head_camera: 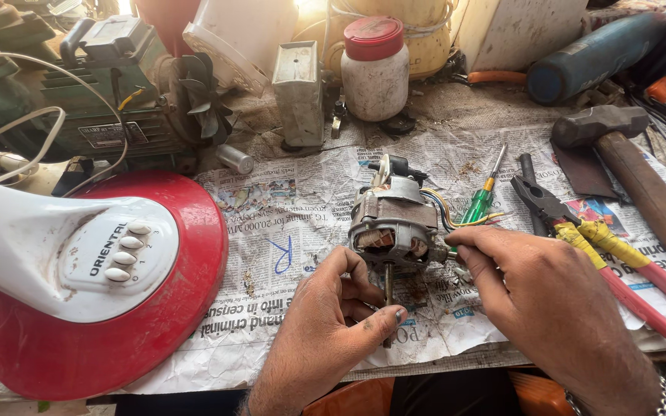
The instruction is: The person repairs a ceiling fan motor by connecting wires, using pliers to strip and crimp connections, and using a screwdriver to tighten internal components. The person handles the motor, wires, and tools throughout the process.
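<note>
A small grey electric fan motor (pixel 393 219) with exposed copper windings and coloured wires lies on newspaper in the middle of the bench. Its steel shaft (pixel 388 283) points toward me. My left hand (pixel 333 323) pinches that shaft between thumb and fingers. My right hand (pixel 537 296) rests against the motor's right side, fingers closed near the wires. A green-handled screwdriver (pixel 478 202) lies just beyond my right hand.
A red and white fan base (pixel 98 285) with push buttons fills the left. Pliers (pixel 610 258) with red and yellow handles and a hammer (pixel 634 169) lie at the right. A red-lidded jar (pixel 375 68), a metal box (pixel 298 92) and an old motor (pixel 109 92) stand behind.
</note>
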